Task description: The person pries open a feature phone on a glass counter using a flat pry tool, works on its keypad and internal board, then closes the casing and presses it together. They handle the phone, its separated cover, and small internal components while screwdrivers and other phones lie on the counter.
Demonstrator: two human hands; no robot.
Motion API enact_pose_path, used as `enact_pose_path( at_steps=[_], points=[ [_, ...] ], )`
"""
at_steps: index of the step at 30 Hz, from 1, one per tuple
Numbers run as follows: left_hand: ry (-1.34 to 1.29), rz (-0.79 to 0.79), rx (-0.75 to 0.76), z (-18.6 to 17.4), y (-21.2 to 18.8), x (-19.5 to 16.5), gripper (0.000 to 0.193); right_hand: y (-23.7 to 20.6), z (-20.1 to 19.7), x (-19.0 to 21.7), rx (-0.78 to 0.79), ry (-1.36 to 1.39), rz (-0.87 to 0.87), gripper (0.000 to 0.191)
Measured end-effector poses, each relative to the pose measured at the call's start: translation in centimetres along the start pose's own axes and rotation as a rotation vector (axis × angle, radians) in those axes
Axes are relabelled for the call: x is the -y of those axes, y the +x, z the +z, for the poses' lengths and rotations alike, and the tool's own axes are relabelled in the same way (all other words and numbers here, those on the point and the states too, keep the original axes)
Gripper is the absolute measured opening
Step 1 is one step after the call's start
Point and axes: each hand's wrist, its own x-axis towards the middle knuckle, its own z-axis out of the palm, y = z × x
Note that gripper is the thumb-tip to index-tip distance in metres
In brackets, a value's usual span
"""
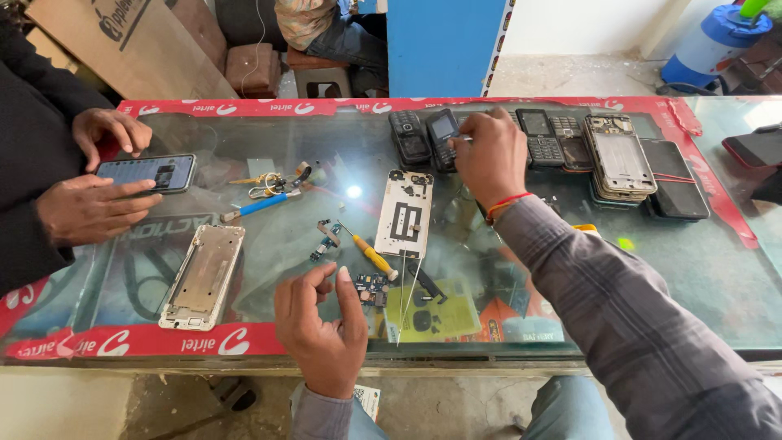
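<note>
The right hand (pixel 489 155) reaches far across a glass worktop (pixel 692 269). Its fingers (pixel 466 140) curl down onto a small dark keypad phone (pixel 442 137) in a row of phones along the far edge. Whether they grip it or only press on it cannot be told from here. A red thread circles the wrist, and the sleeve is grey.

The left hand (pixel 322 326) hovers near the front edge with thumb and forefinger bent towards each other. It seems to hold nothing, though something tiny between the tips could not be made out.

Just beside this hand lies a small circuit board (pixel 372 288), then a yellow-handled screwdriver (pixel 371 254) and a pair of tweezers (pixel 410 300). Beyond them a white phone frame (pixel 405 213) lies face down, stripped of its parts. Another bare metal frame (pixel 202 275) lies to the left. A stack of frames (pixel 621 159) sits at the far right.

Judging by this, the white phone is already taken apart and its board is out. Nothing looks reassembled yet.

On the left, another person in a dark sleeve holds a smartphone (pixel 147 173) in both hands.
</note>
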Motion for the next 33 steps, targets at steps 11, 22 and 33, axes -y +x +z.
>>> enact_pose_path(
  at_steps=[11,22,33],
  points=[
    [0.011,0.013,0.002,0.1,0.1,-0.1,0.008,1.0,3.9,4.9,0.243,-0.191,-0.128,0.049],
    [0.01,0.034,-0.008,0.1,0.1,0.0,0.01,2.5,4.4,3.8,0.316,-0.231,-0.119,0.022],
    [-0.099,0.003,0.004,-0.4,0.1,-0.9,0.008,-5.6,-11.7,3.2,0.228,0.452,0.048,0.018]
  ],
)
